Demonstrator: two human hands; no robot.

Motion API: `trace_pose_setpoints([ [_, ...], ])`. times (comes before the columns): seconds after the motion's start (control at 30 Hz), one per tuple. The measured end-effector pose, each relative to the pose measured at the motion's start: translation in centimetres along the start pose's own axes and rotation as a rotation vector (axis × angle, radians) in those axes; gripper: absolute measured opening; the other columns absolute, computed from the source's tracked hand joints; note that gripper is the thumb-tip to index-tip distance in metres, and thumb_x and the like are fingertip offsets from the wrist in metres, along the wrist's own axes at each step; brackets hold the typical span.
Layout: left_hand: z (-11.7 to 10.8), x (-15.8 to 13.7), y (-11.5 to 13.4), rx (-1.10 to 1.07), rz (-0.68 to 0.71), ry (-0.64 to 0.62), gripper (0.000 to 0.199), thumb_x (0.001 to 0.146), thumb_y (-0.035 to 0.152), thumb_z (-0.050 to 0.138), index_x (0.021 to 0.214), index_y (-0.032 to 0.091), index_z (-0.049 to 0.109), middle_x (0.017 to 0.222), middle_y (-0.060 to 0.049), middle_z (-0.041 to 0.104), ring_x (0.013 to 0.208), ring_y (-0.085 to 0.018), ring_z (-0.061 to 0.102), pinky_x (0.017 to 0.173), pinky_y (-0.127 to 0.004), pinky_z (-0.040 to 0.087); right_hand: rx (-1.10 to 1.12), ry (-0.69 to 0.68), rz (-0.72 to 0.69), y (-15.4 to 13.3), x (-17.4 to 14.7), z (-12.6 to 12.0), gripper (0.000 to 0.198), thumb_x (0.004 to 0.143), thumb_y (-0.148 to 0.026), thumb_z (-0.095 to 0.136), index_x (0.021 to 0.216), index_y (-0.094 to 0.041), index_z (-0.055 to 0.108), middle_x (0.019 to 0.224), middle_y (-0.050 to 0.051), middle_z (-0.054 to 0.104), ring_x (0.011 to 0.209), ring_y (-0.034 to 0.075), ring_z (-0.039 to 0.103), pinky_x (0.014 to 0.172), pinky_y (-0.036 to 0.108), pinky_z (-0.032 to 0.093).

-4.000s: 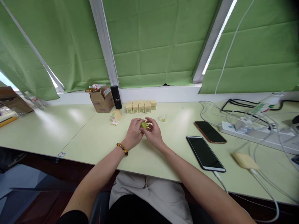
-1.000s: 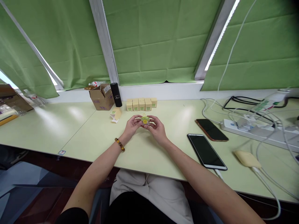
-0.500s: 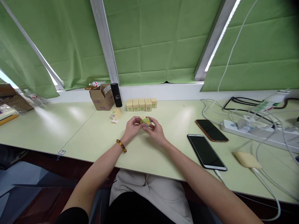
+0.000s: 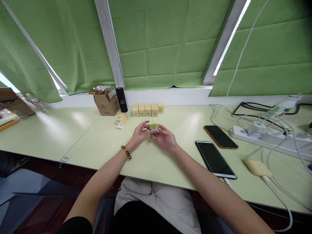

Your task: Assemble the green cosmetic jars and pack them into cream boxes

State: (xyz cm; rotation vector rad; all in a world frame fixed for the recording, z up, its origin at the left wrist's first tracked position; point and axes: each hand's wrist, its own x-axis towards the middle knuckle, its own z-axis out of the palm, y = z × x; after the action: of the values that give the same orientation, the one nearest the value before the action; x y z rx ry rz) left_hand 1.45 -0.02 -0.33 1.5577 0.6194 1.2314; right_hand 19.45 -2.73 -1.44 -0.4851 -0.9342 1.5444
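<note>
A small clear case with a green lid and a thin loop on top (image 4: 154,128) is held a little above the table in front of me. My right hand (image 4: 166,138) is closed on its right side and underside, palm partly turned up. Close by the case's left side is my left hand (image 4: 139,135), its index finger and thumb apart; whether a fingertip touches the case I cannot tell. Behind the hands, several small cream boxes with green labels (image 4: 148,110) stand in a row. An opened cream carton (image 4: 121,121) lies left of them.
A cardboard box (image 4: 106,103) and a black cylinder (image 4: 121,99) stand by the wall. To my right are two phones (image 4: 215,159), a power strip (image 4: 263,139), tangled cables, a cream-coloured device (image 4: 257,167) and a white bottle (image 4: 284,106).
The clear case has turned, so its pale front now faces me. My right palm has rolled upward under it, and my left fingers have drawn back to its left edge.
</note>
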Motion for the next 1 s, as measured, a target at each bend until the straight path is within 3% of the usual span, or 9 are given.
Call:
trace_pose_setpoints([
  [0.13,0.0,0.0,-0.1,-0.050,0.013,-0.049,0.071,0.083,0.043,0.086,0.145,0.022,0.058,0.130,-0.014,0.068,0.118,-0.027,0.068,0.102,-0.039,0.054,-0.018,-0.036,-0.001,0.0,0.0,0.2,0.031,0.084,-0.040,0.073,0.111,-0.023,0.071,0.101,0.011,0.074,0.079,0.025,0.067,0.074,0.046,0.056],
  [0.27,0.0,0.1,-0.2,-0.050,0.007,-0.053,0.079,0.077,0.037,0.092,0.148,0.024,0.058,0.131,-0.013,0.069,0.126,-0.028,0.065,0.110,-0.042,0.049,-0.052,0.013,0.030,0.6,0.4,-0.2,0.036,0.087,-0.049,0.073,0.113,-0.024,0.068,0.099,0.010,0.075,0.074,0.024,0.068,0.065,0.043,0.056],
  [0.4,0.3,0.0,-0.2,0.076,0.019,-0.008,0.060,0.078,0.028,0.089,0.134,0.021,0.068,0.133,-0.014,0.070,0.127,-0.029,0.064,0.110,-0.044,0.047,-0.069,0.127,0.106,1.4,1.0,-0.9,0.036,0.089,-0.055,0.074,0.105,-0.027,0.057,0.082,0.004,0.071,0.065,0.022,0.069,0.054,0.035,0.054],
  [0.47,0.5,-0.1,-0.1,0.204,0.010,0.058,0.047,0.077,0.024,0.086,0.123,0.020,0.072,0.130,-0.012,0.072,0.119,-0.028,0.066,0.105,-0.044,0.049,-0.124,0.178,0.118,1.6,1.2,-1.1,0.038,0.090,-0.056,0.073,0.104,-0.027,0.053,0.085,0.003,0.069,0.064,0.020,0.070,0.053,0.035,0.057],
  [0.67,0.5,-0.4,0.3,0.665,-0.062,0.210,0.050,0.073,0.031,0.089,0.115,0.021,0.064,0.118,-0.007,0.069,0.098,-0.021,0.063,0.088,-0.036,0.051,-0.382,0.293,0.004,1.8,1.3,-1.3,0.038,0.084,-0.043,0.077,0.109,-0.027,0.053,0.116,0.004,0.062,0.072,0.015,0.071,0.071,0.041,0.067],
  [0.87,0.1,-0.4,0.3,0.947,-0.077,0.139,0.053,0.076,0.038,0.088,0.112,0.024,0.051,0.106,-0.004,0.066,0.094,-0.022,0.063,0.078,-0.033,0.047,-0.784,0.151,-0.070,2.0,0.5,-1.1,0.042,0.080,-0.019,0.066,0.121,-0.025,0.057,0.125,0.008,0.068,0.098,0.020,0.073,0.094,0.043,0.062],
  [1.0,0.3,-0.1,0.3,1.013,-0.150,0.074,0.055,0.081,0.048,0.082,0.115,0.024,0.046,0.099,-0.004,0.068,0.086,-0.024,0.065,0.071,-0.032,0.044,-1.098,0.054,-0.142,2.1,0.1,-1.4,0.054,0.081,-0.012,0.061,0.134,-0.025,0.055,0.138,0.011,0.065,0.117,0.026,0.068,0.103,0.047,0.057],
])
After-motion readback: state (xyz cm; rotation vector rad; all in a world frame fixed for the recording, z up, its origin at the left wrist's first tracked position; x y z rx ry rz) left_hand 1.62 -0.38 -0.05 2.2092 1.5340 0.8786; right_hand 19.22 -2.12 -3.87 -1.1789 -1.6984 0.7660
